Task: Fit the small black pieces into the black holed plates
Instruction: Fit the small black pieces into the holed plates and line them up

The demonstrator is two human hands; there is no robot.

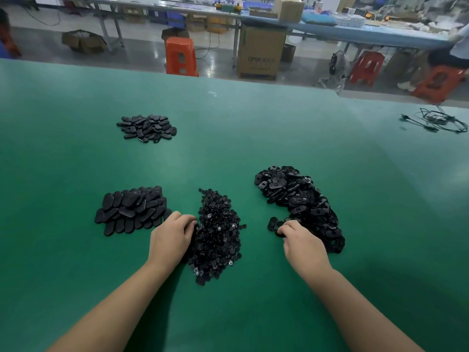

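Four heaps of black parts lie loose on the green table (76, 153); none of them sits in a tray or bin. The only containers stand beyond the table at twelve o'clock: a tall cardboard box (260, 50) on the floor, its contents hidden, and more cartons under a long blue bench (380, 34).

The pile of small black pieces (218, 237) lies at centre, toward six o'clock: tiny rounded bits, glossy, a few showing a pale metal dot. They are far too many to count. The pile of holed plates (302, 201) spreads at about four o'clock from centre: flat oblong plates, each with an opening, heaped and overlapping, again uncountable. At eight o'clock sits a heap of plain oblong plates (132, 209), smooth and matte, lying like shingles. At eleven o'clock, well apart, is a smaller far heap (146, 128) of similar oblong parts.

The left hand (170, 237) rests knuckles-up at the left edge of the small pieces, fingers curled down into them; whether it holds one I cannot tell. The right hand (302, 240) pinches a single plate (273, 224) at the near end of the holed plates.

Three orange stools (180, 56) stand on the floor beyond, and one tangle of black cable (439, 120) lies at two o'clock.
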